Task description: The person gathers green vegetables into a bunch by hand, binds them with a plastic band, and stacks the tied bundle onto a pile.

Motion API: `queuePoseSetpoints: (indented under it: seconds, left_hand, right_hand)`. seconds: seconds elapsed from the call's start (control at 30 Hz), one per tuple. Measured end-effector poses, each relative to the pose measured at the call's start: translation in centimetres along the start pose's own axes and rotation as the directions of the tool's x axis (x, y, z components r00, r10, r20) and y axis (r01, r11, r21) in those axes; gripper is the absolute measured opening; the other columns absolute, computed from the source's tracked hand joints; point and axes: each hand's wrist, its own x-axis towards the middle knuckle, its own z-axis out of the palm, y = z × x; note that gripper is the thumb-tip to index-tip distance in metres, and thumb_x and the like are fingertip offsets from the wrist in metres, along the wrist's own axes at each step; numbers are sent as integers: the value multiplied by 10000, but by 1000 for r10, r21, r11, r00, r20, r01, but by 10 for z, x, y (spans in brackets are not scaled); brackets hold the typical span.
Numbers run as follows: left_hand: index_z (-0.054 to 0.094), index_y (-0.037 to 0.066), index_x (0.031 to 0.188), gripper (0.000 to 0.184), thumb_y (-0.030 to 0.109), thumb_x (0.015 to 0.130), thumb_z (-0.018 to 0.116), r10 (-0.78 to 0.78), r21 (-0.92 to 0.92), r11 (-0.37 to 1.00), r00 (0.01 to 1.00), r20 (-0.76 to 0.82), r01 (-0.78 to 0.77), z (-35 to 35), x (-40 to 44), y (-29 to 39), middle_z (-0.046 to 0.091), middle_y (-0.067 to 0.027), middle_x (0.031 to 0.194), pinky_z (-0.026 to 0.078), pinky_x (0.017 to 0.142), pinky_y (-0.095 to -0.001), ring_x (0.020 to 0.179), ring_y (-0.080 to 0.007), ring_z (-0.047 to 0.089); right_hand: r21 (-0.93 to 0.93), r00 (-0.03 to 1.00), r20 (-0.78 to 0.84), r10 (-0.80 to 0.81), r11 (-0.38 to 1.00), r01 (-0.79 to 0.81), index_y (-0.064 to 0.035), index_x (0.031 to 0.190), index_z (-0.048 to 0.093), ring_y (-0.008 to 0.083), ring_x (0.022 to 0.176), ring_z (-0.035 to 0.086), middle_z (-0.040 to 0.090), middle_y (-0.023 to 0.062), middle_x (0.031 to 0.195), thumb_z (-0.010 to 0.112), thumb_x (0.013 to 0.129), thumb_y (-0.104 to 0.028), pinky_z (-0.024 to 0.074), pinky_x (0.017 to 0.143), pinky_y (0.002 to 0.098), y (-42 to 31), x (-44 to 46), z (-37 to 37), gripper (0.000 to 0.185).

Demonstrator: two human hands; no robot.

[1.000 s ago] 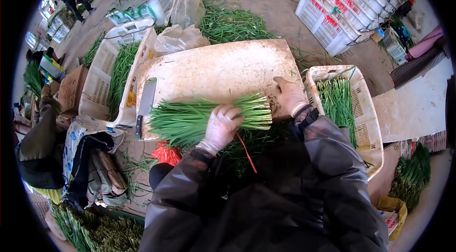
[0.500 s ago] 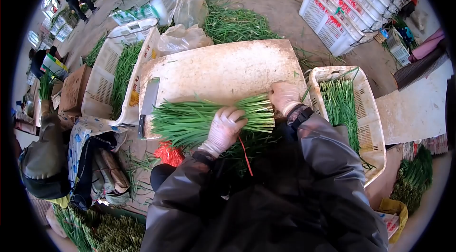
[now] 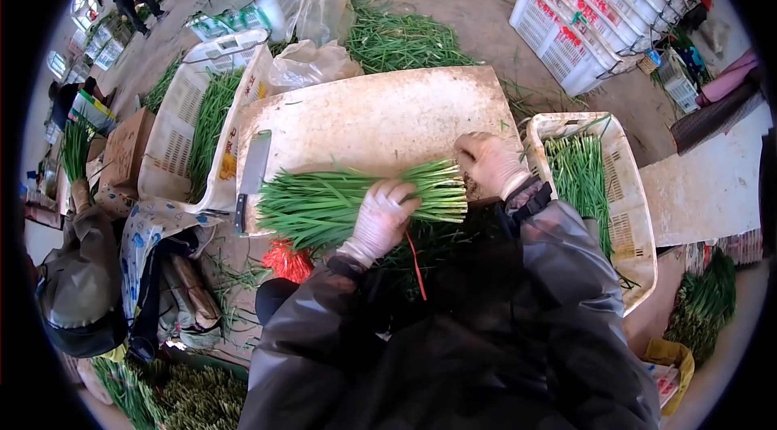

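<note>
A thick bundle of garlic chives (image 3: pixel 316 202) lies across the near edge of a pale, stained board (image 3: pixel 388 114), its whitish stem ends to the right. My left hand (image 3: pixel 382 218), in a thin white glove, is wrapped over the bundle nearer those ends. Just beyond the stem ends, my gloved right hand (image 3: pixel 494 163) is over the board, apart from the bundle, fingers loosely extended with nothing visible in them. A red strip (image 3: pixel 417 266) hangs below the bundle. A cleaver (image 3: pixel 254 171) with a black handle lies at the board's left edge.
White crates of chives stand left (image 3: pixel 174 126) and right (image 3: pixel 639 211). A heap of loose chives (image 3: pixel 405 35) lies behind the board. Red ties (image 3: pixel 287 261) hang at its near-left edge. Stacked crates (image 3: pixel 566 25) rise at back right. A co-worker's sleeve (image 3: pixel 77 244) is at left.
My right hand has moved slightly right and away from the stem ends, its fingers loosening from a curl. My left hand stays on the chives. At left, the co-worker's arm has shifted slightly.
</note>
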Motion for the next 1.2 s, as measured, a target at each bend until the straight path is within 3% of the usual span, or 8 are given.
queuePoseSetpoints:
  seconds: [0.07,0.4,0.6,0.7,0.8,0.93,1.07,1.2]
  left_hand:
    - [672,157,1196,567,42,655,796,-14,-7,1000,1000,10,14,-3,2,-1,594,-66,1347,424,1126,-509,1307,-339,532]
    - [620,124,1299,709,147,639,878,-88,-23,996,996,24,88,-2,10,4,568,-104,1416,393,1161,-521,1329,-354,519]
    - [573,118,1448,843,205,674,896,-116,61,992,986,120,110,-6,18,1,537,-116,1505,385,1174,-538,1385,-338,503]
    - [579,128,1450,829,212,688,894,-123,129,986,981,148,104,-5,17,3,540,-113,1512,388,1172,-544,1409,-337,497]
    - [599,144,1430,803,212,685,895,-128,157,982,979,157,103,-6,20,7,552,-102,1504,395,1166,-540,1416,-333,500]
    - [621,158,1404,787,205,669,896,-108,122,988,984,142,91,-2,15,8,575,-78,1480,405,1158,-528,1392,-328,521]
    - [625,141,1357,768,145,632,877,-82,115,991,992,91,71,-4,15,11,585,-81,1402,423,1133,-511,1342,-330,536]
    - [601,160,1415,792,191,673,876,-114,132,986,985,126,98,-4,13,9,554,-76,1488,402,1165,-519,1375,-328,516]
  right_hand:
    - [-1,979,62,-195,981,195,-127,1048,705,345,950,708,732,117,984,702,917,-272,566,852,475,-8,-2,0,196]
    - [-488,916,142,-376,778,396,-137,822,687,248,929,668,653,27,921,713,812,-250,538,787,409,-13,-15,20,116]
    - [-398,894,160,-419,801,447,-122,806,704,243,923,701,676,26,871,681,801,-163,566,758,402,-17,-13,2,47]
    - [-278,899,112,-424,855,438,-119,869,723,287,929,714,699,61,917,696,837,-183,574,780,441,-5,-19,5,77]
    - [-177,952,268,-150,963,201,-114,951,740,342,956,723,732,99,992,705,891,-223,575,821,481,-4,-18,9,128]
    - [-37,911,396,-115,989,141,-123,1030,768,366,991,724,756,124,1031,718,912,-291,571,870,488,-3,-16,1,211]
    - [-61,813,582,18,998,21,-123,985,793,372,989,723,760,132,1005,740,886,-396,570,873,486,-5,-3,-13,294]
    - [47,949,314,35,997,-53,-87,928,759,365,955,706,729,148,934,734,892,-403,556,835,465,-13,5,-28,319]
